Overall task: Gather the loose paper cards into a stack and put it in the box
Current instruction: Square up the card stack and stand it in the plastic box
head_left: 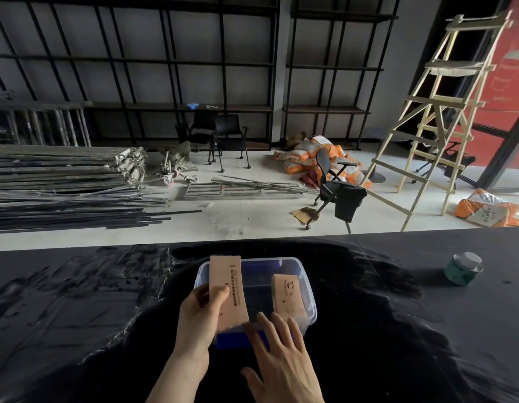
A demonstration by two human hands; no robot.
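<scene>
A clear plastic box (306, 282) with blue latches stands on the black table in front of me. My left hand (198, 318) grips a stack of tan printed paper cards (228, 292) by its near end, held over the box's left half. A second stack of tan cards (287, 296) leans inside the box on the right. My right hand (283, 354) hovers flat with fingers spread at the box's near edge, its fingertips close to the held stack's lower end and holding nothing.
A green-labelled jar (463, 269) stands on the black table (397, 330) to the far right. Beyond the table's far edge lie the floor, metal bars, office chairs, orange sacks and a wooden ladder.
</scene>
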